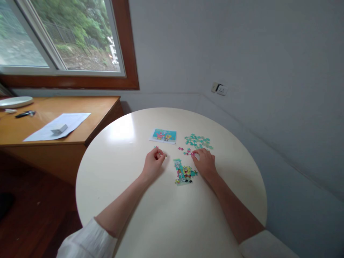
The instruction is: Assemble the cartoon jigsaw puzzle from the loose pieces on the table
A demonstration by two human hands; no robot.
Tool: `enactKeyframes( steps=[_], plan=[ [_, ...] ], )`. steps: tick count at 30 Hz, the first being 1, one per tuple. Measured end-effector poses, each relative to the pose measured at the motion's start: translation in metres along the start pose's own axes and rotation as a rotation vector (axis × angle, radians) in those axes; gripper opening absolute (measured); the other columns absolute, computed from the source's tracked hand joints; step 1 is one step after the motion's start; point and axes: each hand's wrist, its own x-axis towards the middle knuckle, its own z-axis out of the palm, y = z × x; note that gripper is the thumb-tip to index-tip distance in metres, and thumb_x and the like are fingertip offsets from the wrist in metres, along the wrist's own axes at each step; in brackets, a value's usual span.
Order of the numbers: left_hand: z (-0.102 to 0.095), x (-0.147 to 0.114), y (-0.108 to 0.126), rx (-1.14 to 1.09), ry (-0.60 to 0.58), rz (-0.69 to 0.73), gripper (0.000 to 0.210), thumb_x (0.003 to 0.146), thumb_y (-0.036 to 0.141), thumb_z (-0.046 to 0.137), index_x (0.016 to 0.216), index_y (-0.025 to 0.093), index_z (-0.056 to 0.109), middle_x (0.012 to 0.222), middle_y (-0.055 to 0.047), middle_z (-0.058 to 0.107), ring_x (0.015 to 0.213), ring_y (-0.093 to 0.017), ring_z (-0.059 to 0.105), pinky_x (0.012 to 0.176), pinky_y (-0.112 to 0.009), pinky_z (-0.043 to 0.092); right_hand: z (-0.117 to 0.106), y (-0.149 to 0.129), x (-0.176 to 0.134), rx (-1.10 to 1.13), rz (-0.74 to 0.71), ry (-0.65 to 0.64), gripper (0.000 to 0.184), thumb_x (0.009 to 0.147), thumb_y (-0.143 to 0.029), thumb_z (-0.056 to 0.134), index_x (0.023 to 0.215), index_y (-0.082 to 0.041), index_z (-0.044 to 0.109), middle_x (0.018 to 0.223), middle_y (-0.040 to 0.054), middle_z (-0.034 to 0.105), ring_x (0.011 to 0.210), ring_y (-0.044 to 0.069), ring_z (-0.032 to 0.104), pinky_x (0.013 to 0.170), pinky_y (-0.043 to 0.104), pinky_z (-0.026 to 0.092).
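Note:
My left hand [154, 160] is closed in a pinch left of the partly joined jigsaw puzzle [184, 172], with bits of a small puzzle piece [166, 155] showing at its fingertips. My right hand [205, 162] is closed too, its thumb and fingertips on a pink puzzle piece [192, 154] at the edge of a few loose pink and teal pieces [187, 152]. Joined pieces between the hands show a yellow square cartoon figure and a taller pale teal one. Beyond them lies a reference picture card [164, 135] with a pink and a yellow figure.
Loose teal puzzle pieces [197, 140] are spread beyond my right hand on the round white table [107, 186]. At left, a wooden desk [104, 104] holds paper [40, 133], a small grey-white block [59, 129] and a white dish [16, 102]. Walls stand behind and to the right.

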Motion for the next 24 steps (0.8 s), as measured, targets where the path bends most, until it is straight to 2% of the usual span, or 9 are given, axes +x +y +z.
enactKeyframes(
  steps=[8, 13, 19, 24],
  plan=[
    [0.0003, -0.0007, -0.0002, 0.005, -0.004, -0.017, 0.016, 0.067, 0.028, 0.056, 0.061, 0.017, 0.046, 0.042, 0.010, 0.030, 0.042, -0.006, 0.028, 0.048, -0.021, 0.022, -0.0008, -0.0014, -0.0002, -0.018, 0.017, -0.035, 0.017, 0.080, -0.025, 0.050, 0.090, -0.019, 0.062, 0.102, 0.0075, 0.059, 0.093, 0.022, 0.050, 0.076, 0.033, 0.031],
    [0.0000, -0.0011, 0.0011, -0.003, -0.004, -0.017, 0.017, 0.066, 0.029, 0.056, 0.060, 0.017, 0.046, 0.042, 0.010, 0.030, 0.042, -0.006, 0.028, 0.048, -0.021, 0.022, -0.0009, -0.0004, -0.0007, -0.037, 0.019, -0.005, 0.021, 0.080, -0.028, 0.050, 0.095, -0.018, 0.060, 0.100, 0.0077, 0.060, 0.093, 0.022, 0.050, 0.075, 0.033, 0.031],
    [-0.0002, -0.0013, 0.0010, 0.011, -0.008, -0.010, 0.016, 0.067, 0.028, 0.056, 0.061, 0.016, 0.046, 0.043, 0.010, 0.030, 0.043, -0.006, 0.028, 0.048, -0.021, 0.023, 0.0019, 0.0037, -0.0003, -0.047, -0.001, 0.013, 0.016, 0.078, -0.031, 0.052, 0.084, -0.019, 0.061, 0.094, 0.0071, 0.059, 0.089, 0.022, 0.050, 0.072, 0.032, 0.031],
    [0.0001, -0.0016, 0.0021, 0.011, -0.004, -0.008, 0.016, 0.066, 0.028, 0.056, 0.060, 0.016, 0.046, 0.042, 0.009, 0.030, 0.042, -0.006, 0.028, 0.047, -0.020, 0.023, 0.0027, 0.0041, 0.0000, -0.038, 0.009, 0.024, 0.016, 0.077, -0.031, 0.053, 0.084, -0.018, 0.060, 0.093, 0.0069, 0.060, 0.088, 0.022, 0.050, 0.071, 0.032, 0.030]
  ],
)
